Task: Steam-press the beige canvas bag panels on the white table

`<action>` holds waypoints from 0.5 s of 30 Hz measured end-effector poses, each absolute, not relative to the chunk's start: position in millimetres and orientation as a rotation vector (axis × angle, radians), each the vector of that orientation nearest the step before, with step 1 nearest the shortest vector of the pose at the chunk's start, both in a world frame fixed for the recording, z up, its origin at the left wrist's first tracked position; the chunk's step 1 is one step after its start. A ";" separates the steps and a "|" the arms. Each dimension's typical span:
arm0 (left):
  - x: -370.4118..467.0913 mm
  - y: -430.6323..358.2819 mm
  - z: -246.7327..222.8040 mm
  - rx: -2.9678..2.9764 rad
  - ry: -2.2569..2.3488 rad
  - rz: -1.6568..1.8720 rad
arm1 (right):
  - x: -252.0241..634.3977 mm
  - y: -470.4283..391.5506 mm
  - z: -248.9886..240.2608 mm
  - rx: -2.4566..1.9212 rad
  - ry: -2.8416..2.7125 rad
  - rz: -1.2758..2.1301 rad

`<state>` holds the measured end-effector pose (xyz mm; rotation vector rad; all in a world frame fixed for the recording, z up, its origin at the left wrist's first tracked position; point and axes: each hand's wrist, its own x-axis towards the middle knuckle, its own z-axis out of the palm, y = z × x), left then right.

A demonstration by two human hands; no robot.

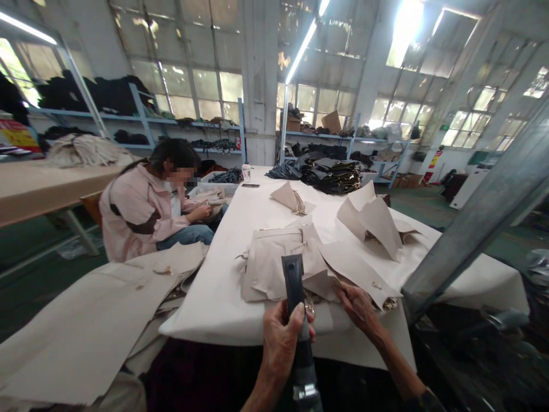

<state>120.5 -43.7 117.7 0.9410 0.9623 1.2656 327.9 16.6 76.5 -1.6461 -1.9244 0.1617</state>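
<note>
My left hand (285, 332) is wrapped round a black hose-like tool (295, 286) with a flat nozzle, held upright at the near table edge. Just right of it, my right hand (355, 304) pinches the edge of a beige piece (321, 283). Behind the nozzle lies a stack of beige pieces (268, 263). Another beige piece with a metal clasp (364, 272) spreads beside my right hand. Small metal parts show between my hands, partly hidden by my left fingers.
Folded beige pieces (373, 220) stand at the right, near a slanting metal post (476, 229). Black goods (330, 171) are piled at the far end. A seated person (141, 200) works at the left, behind large beige pieces (94, 315).
</note>
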 end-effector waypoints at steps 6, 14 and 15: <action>139.0 -67.6 98.0 0.952 0.869 1.156 | 325.7 13.3 77.6 -1.627 -1.897 0.181; 154.6 -53.6 109.0 1.009 0.843 1.146 | 324.2 10.5 80.0 -1.587 -1.818 0.367; 151.8 -51.5 111.3 1.015 0.849 1.151 | 325.7 12.3 80.8 -1.582 -1.790 0.417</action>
